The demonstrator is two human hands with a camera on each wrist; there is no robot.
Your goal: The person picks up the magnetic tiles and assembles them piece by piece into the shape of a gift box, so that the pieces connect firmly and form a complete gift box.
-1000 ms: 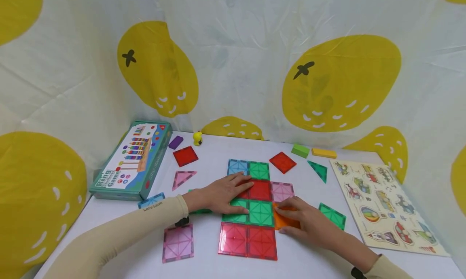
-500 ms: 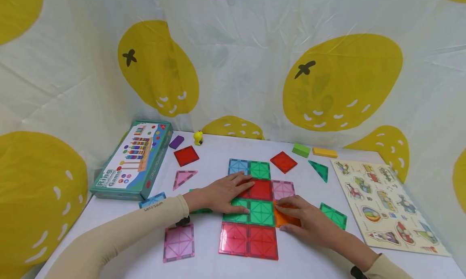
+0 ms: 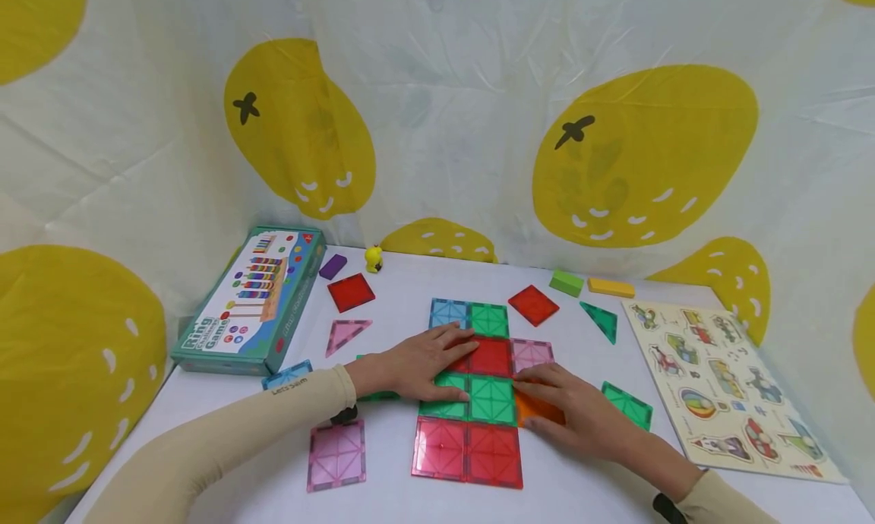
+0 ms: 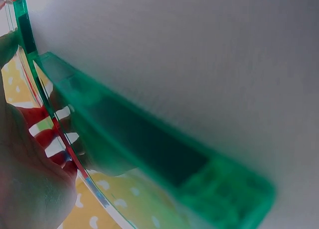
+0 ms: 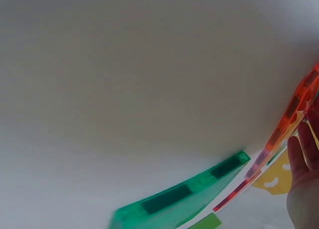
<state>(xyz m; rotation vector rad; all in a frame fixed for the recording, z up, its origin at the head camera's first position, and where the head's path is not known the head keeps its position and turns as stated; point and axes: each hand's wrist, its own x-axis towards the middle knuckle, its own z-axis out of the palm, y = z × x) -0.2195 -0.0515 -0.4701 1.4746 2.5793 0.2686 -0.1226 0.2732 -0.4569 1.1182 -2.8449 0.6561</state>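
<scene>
My left hand (image 3: pixel 417 362) lies with fingers spread on the left column of a flat block of magnetic tiles, partly covering a red tile and a green tile (image 3: pixel 437 406). My right hand (image 3: pixel 581 410) rests on an orange square tile (image 3: pixel 535 408) at the block's right side, fingertips at its far left corner and thumb by its near edge. The orange tile sits beside a green tile (image 3: pixel 492 399), below a pink tile (image 3: pixel 532 353). Red tiles (image 3: pixel 494 454) form the near row; a blue tile (image 3: pixel 447 314) and a green tile (image 3: pixel 488 320) form the far row.
A game box (image 3: pixel 253 300) stands left; a picture puzzle board (image 3: pixel 728 391) lies right. Loose tiles surround the block: red (image 3: pixel 533 304), pink (image 3: pixel 337 456), green (image 3: pixel 627 405), and a green triangle (image 3: pixel 600 321). Small blocks (image 3: pixel 566 282) and a yellow figure (image 3: pixel 373 259) are at the back.
My right hand's fingertips have shifted slightly left and away over the orange tile, toward its seam with the green tile. The left hand stays in place.
</scene>
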